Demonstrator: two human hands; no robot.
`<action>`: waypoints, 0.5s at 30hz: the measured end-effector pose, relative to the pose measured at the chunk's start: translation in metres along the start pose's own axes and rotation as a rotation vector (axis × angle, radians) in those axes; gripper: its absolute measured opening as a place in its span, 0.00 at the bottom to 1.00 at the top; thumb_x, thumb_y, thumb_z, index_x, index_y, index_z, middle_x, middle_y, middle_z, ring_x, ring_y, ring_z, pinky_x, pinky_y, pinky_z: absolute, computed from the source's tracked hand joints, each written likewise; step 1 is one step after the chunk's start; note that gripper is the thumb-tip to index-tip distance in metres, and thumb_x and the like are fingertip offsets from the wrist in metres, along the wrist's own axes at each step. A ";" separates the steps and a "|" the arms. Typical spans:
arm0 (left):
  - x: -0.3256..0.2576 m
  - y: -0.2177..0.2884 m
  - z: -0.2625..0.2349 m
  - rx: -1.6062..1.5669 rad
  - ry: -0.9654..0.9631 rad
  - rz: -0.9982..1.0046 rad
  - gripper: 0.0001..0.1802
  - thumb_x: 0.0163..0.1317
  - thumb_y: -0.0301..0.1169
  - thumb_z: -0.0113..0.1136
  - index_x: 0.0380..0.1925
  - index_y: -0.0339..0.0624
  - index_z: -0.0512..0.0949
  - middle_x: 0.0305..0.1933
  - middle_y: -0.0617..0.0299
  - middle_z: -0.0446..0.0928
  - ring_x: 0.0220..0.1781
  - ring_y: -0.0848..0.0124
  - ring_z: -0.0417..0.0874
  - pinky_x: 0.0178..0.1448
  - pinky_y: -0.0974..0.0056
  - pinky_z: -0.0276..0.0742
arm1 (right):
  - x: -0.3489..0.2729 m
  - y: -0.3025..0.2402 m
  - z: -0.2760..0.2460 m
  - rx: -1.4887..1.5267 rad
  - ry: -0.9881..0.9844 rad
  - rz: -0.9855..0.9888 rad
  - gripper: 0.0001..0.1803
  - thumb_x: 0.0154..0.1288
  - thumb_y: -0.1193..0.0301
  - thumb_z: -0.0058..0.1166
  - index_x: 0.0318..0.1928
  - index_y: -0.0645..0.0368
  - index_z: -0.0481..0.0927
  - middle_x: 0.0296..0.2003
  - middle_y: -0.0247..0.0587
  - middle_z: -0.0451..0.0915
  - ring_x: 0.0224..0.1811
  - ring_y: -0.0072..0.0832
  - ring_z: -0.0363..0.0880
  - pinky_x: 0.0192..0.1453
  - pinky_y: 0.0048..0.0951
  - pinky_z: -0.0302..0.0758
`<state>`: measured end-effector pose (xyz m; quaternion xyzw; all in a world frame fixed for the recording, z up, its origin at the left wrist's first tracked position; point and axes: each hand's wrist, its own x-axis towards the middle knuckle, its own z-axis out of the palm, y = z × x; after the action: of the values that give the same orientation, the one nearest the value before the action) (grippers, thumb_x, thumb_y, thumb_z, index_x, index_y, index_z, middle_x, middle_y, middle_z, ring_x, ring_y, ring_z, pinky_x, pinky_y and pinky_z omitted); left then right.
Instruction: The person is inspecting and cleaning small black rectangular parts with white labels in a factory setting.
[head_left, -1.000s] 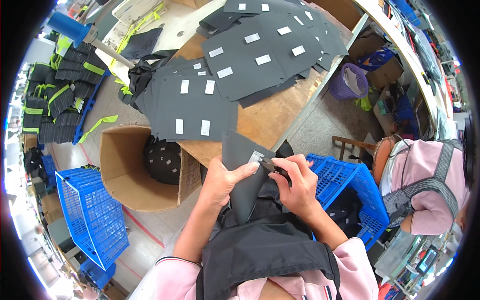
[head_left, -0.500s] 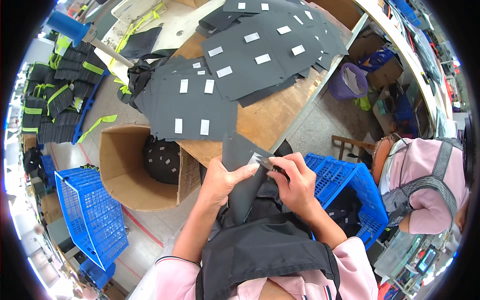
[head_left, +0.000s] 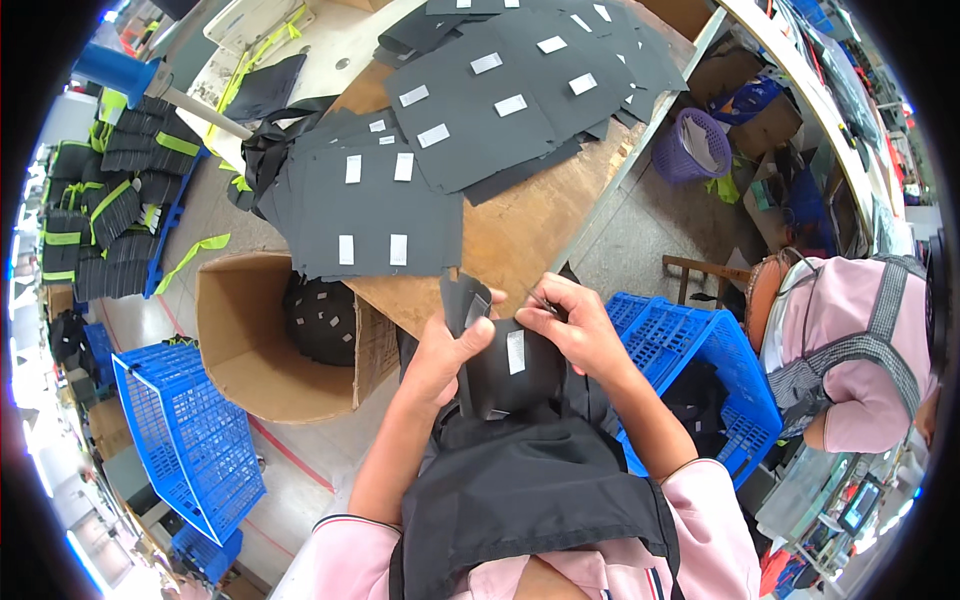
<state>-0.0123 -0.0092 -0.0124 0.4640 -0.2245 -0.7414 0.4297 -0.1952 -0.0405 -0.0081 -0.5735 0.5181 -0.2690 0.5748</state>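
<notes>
A wooden worktable point(head_left: 520, 235) carries spread stacks of black fabric panels point(head_left: 375, 205) with small white labels. At its near edge, the left hand point(head_left: 445, 350) and right hand point(head_left: 575, 330) are close together, both pinching one black fabric piece point(head_left: 505, 365) bearing a white label, held above the dark apron. A cardboard box point(head_left: 250, 350) and a blue crate point(head_left: 185, 440) stand left.

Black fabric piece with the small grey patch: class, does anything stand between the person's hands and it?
Nothing visible does. The left hand and right hand both already grip the black fabric piece with the small grey patch, held above the lap at the wooden table edge.
</notes>
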 end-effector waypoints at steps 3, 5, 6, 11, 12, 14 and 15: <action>-0.001 -0.003 -0.002 0.009 0.061 0.003 0.15 0.54 0.31 0.67 0.40 0.40 0.74 0.34 0.67 0.73 0.38 0.77 0.72 0.45 0.70 0.68 | -0.007 -0.001 0.013 -0.044 0.298 -0.158 0.11 0.53 0.74 0.60 0.34 0.64 0.73 0.25 0.40 0.69 0.26 0.28 0.69 0.30 0.27 0.67; 0.001 -0.006 -0.007 -0.003 0.194 0.002 0.16 0.51 0.30 0.70 0.37 0.42 0.74 0.33 0.68 0.73 0.37 0.78 0.73 0.45 0.70 0.68 | -0.017 0.003 0.014 -0.159 0.383 -0.321 0.16 0.51 0.77 0.61 0.41 0.61 0.73 0.29 0.40 0.71 0.26 0.30 0.72 0.31 0.26 0.70; -0.001 -0.001 -0.002 -0.002 0.211 0.022 0.14 0.52 0.29 0.68 0.35 0.42 0.73 0.31 0.69 0.73 0.36 0.79 0.73 0.42 0.70 0.69 | -0.028 0.006 0.013 -0.217 0.394 -0.340 0.17 0.50 0.78 0.61 0.42 0.61 0.73 0.31 0.40 0.72 0.25 0.31 0.72 0.30 0.26 0.71; -0.005 0.002 0.011 0.046 0.247 0.136 0.12 0.53 0.27 0.67 0.33 0.41 0.72 0.30 0.69 0.73 0.33 0.80 0.73 0.39 0.72 0.69 | -0.047 0.000 0.014 -0.415 0.333 -0.422 0.19 0.46 0.77 0.64 0.41 0.58 0.76 0.31 0.40 0.73 0.24 0.34 0.75 0.27 0.29 0.72; -0.006 0.003 0.013 0.072 0.241 0.170 0.12 0.54 0.26 0.67 0.33 0.41 0.72 0.29 0.70 0.73 0.32 0.80 0.73 0.39 0.72 0.69 | -0.045 0.000 0.015 -0.416 0.336 -0.423 0.19 0.46 0.77 0.64 0.41 0.58 0.76 0.31 0.40 0.73 0.24 0.34 0.75 0.27 0.29 0.72; -0.006 0.005 0.014 0.093 0.248 0.178 0.12 0.53 0.26 0.67 0.33 0.41 0.72 0.29 0.70 0.73 0.32 0.80 0.72 0.39 0.72 0.69 | -0.038 0.001 0.017 -0.431 0.323 -0.465 0.19 0.46 0.80 0.64 0.41 0.59 0.77 0.30 0.43 0.74 0.24 0.32 0.75 0.25 0.27 0.72; -0.007 0.005 0.013 0.112 0.262 0.185 0.12 0.53 0.26 0.67 0.33 0.41 0.72 0.29 0.70 0.73 0.32 0.80 0.72 0.39 0.72 0.69 | -0.037 0.001 0.017 -0.430 0.320 -0.468 0.19 0.46 0.80 0.64 0.41 0.59 0.77 0.30 0.43 0.74 0.24 0.32 0.75 0.25 0.27 0.72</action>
<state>-0.0203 -0.0070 0.0010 0.5573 -0.2491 -0.6181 0.4952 -0.1915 -0.0009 -0.0015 -0.7351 0.5009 -0.3647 0.2752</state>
